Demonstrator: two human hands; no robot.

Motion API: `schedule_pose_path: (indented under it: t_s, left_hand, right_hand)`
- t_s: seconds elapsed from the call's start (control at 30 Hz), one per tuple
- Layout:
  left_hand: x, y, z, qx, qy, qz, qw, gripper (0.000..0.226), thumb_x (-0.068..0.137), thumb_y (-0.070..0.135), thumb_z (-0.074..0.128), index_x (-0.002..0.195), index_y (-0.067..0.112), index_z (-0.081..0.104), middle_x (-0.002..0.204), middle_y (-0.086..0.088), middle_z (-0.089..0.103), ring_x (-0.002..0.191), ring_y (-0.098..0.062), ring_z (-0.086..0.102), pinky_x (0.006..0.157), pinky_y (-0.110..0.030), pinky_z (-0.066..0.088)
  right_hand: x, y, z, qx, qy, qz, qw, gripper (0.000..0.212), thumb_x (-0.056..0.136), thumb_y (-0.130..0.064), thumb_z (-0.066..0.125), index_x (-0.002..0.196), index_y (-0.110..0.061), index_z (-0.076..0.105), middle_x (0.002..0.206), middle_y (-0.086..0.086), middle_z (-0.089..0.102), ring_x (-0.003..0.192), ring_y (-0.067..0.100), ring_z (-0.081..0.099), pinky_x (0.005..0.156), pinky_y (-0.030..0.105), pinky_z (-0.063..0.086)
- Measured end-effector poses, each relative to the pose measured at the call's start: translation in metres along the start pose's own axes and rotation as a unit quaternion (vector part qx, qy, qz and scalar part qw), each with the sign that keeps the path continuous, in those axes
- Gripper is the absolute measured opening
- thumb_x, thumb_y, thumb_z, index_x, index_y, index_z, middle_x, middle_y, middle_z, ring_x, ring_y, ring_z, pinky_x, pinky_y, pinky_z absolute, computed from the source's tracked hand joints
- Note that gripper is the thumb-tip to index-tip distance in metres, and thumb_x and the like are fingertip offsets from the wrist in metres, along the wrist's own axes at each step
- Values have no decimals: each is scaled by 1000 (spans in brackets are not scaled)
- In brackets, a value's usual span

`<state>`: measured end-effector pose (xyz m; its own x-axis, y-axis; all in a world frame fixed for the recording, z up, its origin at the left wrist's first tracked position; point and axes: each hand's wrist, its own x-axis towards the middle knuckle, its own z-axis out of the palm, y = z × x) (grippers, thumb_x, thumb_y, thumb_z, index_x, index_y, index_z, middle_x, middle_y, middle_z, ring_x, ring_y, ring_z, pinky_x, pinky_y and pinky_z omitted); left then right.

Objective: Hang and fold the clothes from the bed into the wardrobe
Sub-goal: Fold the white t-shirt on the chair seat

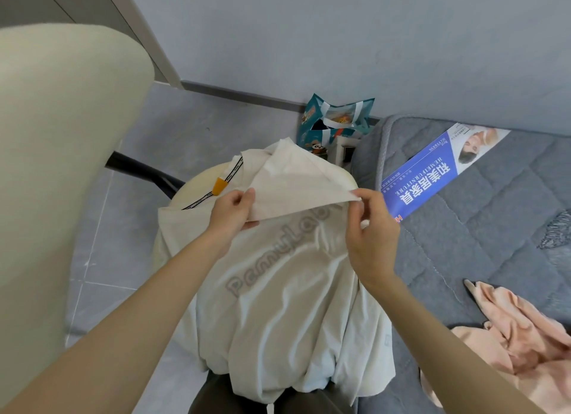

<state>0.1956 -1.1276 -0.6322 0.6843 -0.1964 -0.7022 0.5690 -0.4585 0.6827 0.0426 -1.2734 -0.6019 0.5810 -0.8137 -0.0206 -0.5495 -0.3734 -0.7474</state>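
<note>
Pinching a turned-over flap of the white T-shirt [278, 305], both hands sit in the middle of the frame; the left hand [233, 211] grips the flap's left edge with thumb on top and fingers under it; the right hand [372, 228] pinches the flap's right corner between thumb and fingers; the T-shirt lies spread over the round seat of a cream chair [197, 179] and hangs down toward the bottom of the frame; big grey outlined letters run across it, starting with "P", and the flap hides the last ones; a small orange tag [220, 185] sits at the neck, next to a black and white strip with tiny writing too small to read; on the right is the grey bed [494, 228]; a blue leaflet [432, 172] lies on it, printed "MATTRESS" and "HEMEIFURNITURE" beside large white Chinese words; a pink garment [509, 336] lies crumpled on the bed at lower right; a teal bag [336, 117] with pictures stands by the wall at top centre.
</note>
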Motion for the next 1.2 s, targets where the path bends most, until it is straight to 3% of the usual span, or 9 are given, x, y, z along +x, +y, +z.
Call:
schedule_pose_path:
  t_s: [0.13, 0.23, 0.33, 0.47, 0.73, 0.83, 0.97, 1.07, 1.2]
  left_hand:
    - [4, -5, -8, 110, 58, 18, 992, 19, 100, 25, 45, 95, 9, 55, 92, -7, 56, 64, -13, 56, 51, -29, 55]
    - [6, -18, -27, 262, 43, 38, 963, 15, 98, 26, 46, 100, 15, 56, 95, -4, 58, 88, -27, 58, 76, -38, 53]
    - [4, -28, -36, 343, 2, 8, 939, 16, 96, 23, 48, 105, 13, 57, 101, -3, 59, 96, -25, 56, 76, -30, 40]
    - [7, -33, -41, 318, 48, 20, 947, 28, 94, 18, 51, 119, 6, 55, 121, -9, 57, 110, -28, 55, 85, -33, 42]
    - [15, -42, -57, 321, 154, 92, 930, 41, 93, 10, 53, 133, 14, 47, 138, -9, 32, 114, -30, 50, 89, -38, 42]
    - [20, -51, -69, 344, 190, 76, 916, 48, 92, 12, 58, 137, 14, 42, 139, -12, 31, 121, -34, 42, 88, -43, 43]
    - [25, -58, -70, 253, 281, -20, 925, 73, 87, 20, 66, 146, 16, 24, 149, -19, 16, 127, -38, 25, 98, -48, 37]
    - [28, -65, -73, 213, 289, -79, 930, 72, 85, 24, 68, 142, 5, 29, 143, -25, 27, 127, -40, 28, 103, -50, 33]
    - [28, -74, -84, 237, 284, -85, 925, 38, 93, 20, 55, 123, -1, 46, 127, -26, 44, 118, -40, 39, 90, -43, 33]
  right_hand:
    - [-20, -4, -1, -121, -266, -39, 956, 8, 87, -29, 57, 92, -27, 62, 54, -14, 50, 59, 6, 53, 59, 29, 37]
    - [-27, 4, 5, -250, -392, -47, 884, 22, 87, -48, 54, 88, -31, 67, 72, -14, 65, 79, 11, 63, 65, 27, 41]
    - [-26, 9, 10, -242, -329, -11, 913, 27, 90, -53, 51, 88, -32, 67, 81, -14, 67, 80, 8, 61, 63, 26, 39]
    - [-9, 9, 23, -141, -224, 27, 964, 16, 93, -25, 52, 106, -28, 62, 100, -12, 61, 77, 10, 57, 60, 27, 39]
    - [58, -42, 91, -104, -309, -64, 943, 36, 99, -18, 48, 134, -22, 50, 143, -2, 41, 96, 16, 58, 90, 34, 48]
    - [83, -60, 130, -139, -329, -108, 928, 41, 101, -15, 43, 141, -20, 42, 144, 3, 44, 118, 21, 52, 99, 34, 42]
    - [109, -62, 176, -241, -408, -24, 880, 56, 97, -12, 46, 148, -13, 22, 132, 18, 50, 110, 34, 58, 92, 42, 49]
    - [113, -57, 192, -313, -418, -27, 852, 37, 96, -12, 48, 132, -3, 42, 129, 18, 48, 108, 36, 57, 93, 42, 49]
    - [115, -55, 202, -274, -356, -41, 893, 22, 95, -13, 51, 114, -3, 55, 118, 17, 54, 96, 36, 64, 89, 44, 52]
